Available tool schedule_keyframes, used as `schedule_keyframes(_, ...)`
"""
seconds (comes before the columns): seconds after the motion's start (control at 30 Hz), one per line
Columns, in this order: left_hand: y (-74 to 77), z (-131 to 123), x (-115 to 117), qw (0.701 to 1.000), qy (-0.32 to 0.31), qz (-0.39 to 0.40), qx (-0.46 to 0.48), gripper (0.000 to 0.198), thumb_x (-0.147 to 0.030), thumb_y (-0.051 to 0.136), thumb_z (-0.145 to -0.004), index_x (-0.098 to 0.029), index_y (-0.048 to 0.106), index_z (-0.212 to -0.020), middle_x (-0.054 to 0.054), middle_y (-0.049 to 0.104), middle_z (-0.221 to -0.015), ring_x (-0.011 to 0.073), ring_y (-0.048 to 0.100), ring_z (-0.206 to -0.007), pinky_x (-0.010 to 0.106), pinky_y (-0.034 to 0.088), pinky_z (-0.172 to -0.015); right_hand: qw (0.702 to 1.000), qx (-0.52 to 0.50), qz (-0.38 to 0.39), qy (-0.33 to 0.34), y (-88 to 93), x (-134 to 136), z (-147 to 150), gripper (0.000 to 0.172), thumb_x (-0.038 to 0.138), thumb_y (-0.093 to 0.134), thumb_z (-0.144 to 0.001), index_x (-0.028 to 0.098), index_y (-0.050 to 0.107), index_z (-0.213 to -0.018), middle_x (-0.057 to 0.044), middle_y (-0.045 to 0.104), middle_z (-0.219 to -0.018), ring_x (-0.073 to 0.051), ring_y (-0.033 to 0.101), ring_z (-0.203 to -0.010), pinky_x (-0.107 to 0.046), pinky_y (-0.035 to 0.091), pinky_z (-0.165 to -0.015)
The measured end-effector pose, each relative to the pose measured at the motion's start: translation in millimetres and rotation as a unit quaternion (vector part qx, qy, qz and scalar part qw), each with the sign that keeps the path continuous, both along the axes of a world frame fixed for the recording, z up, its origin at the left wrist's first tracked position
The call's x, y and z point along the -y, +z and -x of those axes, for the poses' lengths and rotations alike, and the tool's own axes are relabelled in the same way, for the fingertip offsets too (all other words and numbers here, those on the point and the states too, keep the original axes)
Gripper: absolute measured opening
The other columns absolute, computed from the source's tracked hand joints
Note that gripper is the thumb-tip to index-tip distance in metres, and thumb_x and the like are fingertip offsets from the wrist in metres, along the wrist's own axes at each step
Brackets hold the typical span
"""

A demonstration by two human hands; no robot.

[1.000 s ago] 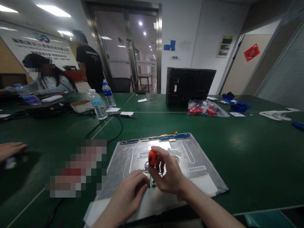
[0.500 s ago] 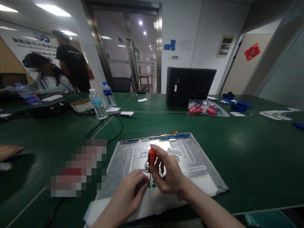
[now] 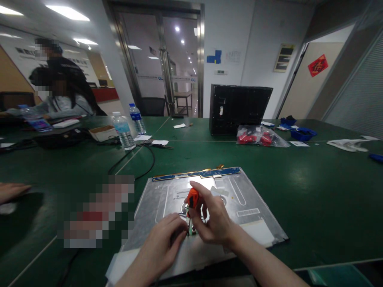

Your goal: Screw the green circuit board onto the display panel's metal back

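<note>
A silver metal panel lies on the green table, with a blue circuit strip along its far edge. My right hand is closed on an orange and black screwdriver, whose shaft points down to a small green board near the panel's middle. Beside the screwdriver's tip, my left hand rests with its fingers curled together. Whatever its fingertips hold, if anything, is too small to make out.
Water bottles and a black cable are at the back left. A black monitor-like unit, a bag of red parts and blue trays stand farther back. Another person's hand is at the left edge.
The screwdriver's orange handle has turned and tilted slightly to the right in my right hand. My left hand has hardly moved. In the background, a standing person has moved left.
</note>
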State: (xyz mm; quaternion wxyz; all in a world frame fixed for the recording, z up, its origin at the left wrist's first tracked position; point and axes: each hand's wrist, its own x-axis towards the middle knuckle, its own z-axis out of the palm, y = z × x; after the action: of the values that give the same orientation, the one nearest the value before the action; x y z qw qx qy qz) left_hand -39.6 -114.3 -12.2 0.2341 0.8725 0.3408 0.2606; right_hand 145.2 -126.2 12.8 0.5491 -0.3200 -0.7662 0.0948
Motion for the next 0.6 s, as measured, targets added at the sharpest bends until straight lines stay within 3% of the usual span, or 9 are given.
schedule_keyframes(0.23,-3.8,1.3,-0.8,1.000,0.008,-0.008,0.009,0.014,-0.016,0.049,-0.085,-0.021,0.063,-0.083,0.005,0.066,-0.084,0.0206,0.063,-0.078,0.029,0.051,-0.069,0.996,-0.005,-0.065,-0.052,-2.2,-4.3,2.1,0.052,0.035,0.058,-0.090,0.025,0.037,-0.136,0.003,0.057,-0.074,-0.009,0.044,-0.049,-0.020,0.041,-0.046)
schedule_keyframes(0.43,3.3,-1.8,1.3,1.000,-0.002,0.003,-0.001,0.016,-0.017,0.047,-0.085,-0.020,0.061,-0.080,0.004,0.064,-0.078,0.0196,0.062,-0.074,0.028,0.049,-0.065,1.000,0.006,-0.014,0.003,2.6,1.1,-2.4,0.060,0.019,0.047,-0.088,0.019,0.028,-0.145,-0.002,0.063,-0.085,-0.011,0.053,-0.056,-0.022,0.046,-0.053)
schedule_keyframes(0.6,3.7,-1.6,0.9,1.000,-0.001,0.002,-0.001,0.016,-0.016,0.046,-0.085,-0.020,0.061,-0.080,0.004,0.064,-0.081,0.0198,0.061,-0.076,0.029,0.049,-0.067,0.998,-0.009,-0.044,-0.036,1.1,-2.4,0.6,0.053,0.026,0.054,-0.090,0.024,0.035,-0.139,0.002,0.060,-0.080,-0.008,0.047,-0.049,-0.020,0.042,-0.047)
